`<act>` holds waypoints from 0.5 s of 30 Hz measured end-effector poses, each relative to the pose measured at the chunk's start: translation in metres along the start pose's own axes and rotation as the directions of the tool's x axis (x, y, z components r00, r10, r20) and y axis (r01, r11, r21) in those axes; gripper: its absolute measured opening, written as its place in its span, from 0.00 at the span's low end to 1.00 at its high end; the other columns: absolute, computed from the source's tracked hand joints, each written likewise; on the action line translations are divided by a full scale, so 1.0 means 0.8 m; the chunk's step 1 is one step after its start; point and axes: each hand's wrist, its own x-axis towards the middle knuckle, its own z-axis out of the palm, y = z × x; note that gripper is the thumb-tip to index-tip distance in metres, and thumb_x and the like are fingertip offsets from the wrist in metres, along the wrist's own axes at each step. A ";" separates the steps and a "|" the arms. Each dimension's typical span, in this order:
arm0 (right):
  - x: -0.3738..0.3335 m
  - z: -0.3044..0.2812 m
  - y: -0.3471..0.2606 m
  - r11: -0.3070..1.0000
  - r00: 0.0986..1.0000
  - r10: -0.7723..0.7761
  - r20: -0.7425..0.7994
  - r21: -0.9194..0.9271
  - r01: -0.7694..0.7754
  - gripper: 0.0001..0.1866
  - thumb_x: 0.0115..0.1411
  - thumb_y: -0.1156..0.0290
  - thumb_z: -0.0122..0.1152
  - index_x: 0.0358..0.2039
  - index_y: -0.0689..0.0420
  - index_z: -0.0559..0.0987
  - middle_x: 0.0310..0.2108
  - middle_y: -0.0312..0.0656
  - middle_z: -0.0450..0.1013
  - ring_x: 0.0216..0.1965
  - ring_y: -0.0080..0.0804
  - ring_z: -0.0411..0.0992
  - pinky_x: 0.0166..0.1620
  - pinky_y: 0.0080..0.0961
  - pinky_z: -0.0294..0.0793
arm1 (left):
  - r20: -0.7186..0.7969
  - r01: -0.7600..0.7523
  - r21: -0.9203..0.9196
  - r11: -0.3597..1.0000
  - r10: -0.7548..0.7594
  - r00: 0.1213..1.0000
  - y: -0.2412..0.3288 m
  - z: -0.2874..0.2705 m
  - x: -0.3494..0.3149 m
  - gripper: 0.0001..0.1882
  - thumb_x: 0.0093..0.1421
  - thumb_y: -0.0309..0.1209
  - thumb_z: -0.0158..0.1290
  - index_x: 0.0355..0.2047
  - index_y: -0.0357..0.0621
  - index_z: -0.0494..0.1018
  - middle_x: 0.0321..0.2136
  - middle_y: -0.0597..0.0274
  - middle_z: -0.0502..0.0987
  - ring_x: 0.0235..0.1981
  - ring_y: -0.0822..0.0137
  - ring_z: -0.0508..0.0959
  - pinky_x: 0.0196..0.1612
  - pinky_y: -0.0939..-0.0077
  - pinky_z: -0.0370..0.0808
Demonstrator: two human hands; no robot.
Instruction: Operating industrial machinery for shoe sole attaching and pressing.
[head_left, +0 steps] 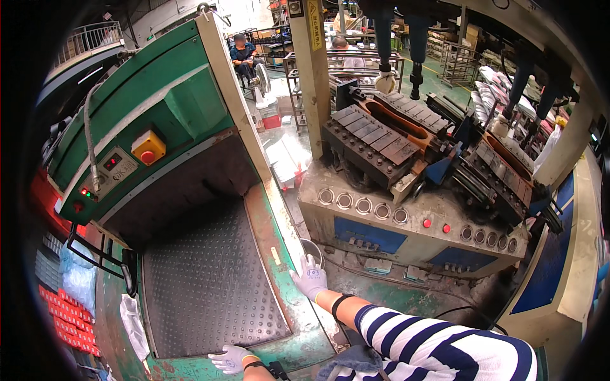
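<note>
Both hands gloved, empty, fingers spread: left hand [230, 359] on green frame [279, 346]; right hand [310, 278] on its edge; studded belt [206, 279] between; press [406, 190] right.

Both gloved hands lie flat, fingers spread: left hand [230, 359] low, right hand [310, 277] reaching forward.
</note>
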 end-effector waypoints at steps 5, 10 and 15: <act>0.002 0.002 0.002 1.000 1.000 -0.020 0.003 0.010 0.020 0.41 0.64 0.41 0.49 0.69 0.55 0.56 0.66 0.55 0.57 0.57 0.54 0.69 0.55 0.49 0.70 | -0.012 0.004 0.008 1.000 -0.004 1.000 -0.001 0.009 0.003 0.31 0.68 0.44 0.38 0.70 0.56 0.52 0.68 0.60 0.61 0.69 0.61 0.60 0.68 0.52 0.55; 0.001 0.003 0.001 1.000 1.000 -0.023 -0.013 -0.001 0.023 0.40 0.64 0.42 0.50 0.69 0.54 0.57 0.66 0.54 0.57 0.55 0.53 0.70 0.55 0.49 0.71 | -0.042 0.009 0.007 1.000 -0.009 0.999 -0.002 0.015 0.006 0.31 0.67 0.44 0.39 0.70 0.55 0.53 0.67 0.60 0.62 0.68 0.61 0.61 0.69 0.53 0.55; 0.001 0.002 0.001 1.000 1.000 0.000 0.017 -0.020 0.000 0.40 0.64 0.42 0.50 0.69 0.54 0.57 0.65 0.54 0.58 0.55 0.53 0.70 0.54 0.49 0.71 | -0.049 0.001 -0.010 1.000 -0.001 0.999 -0.001 0.009 0.003 0.31 0.67 0.44 0.40 0.70 0.55 0.54 0.67 0.60 0.63 0.68 0.60 0.62 0.69 0.54 0.56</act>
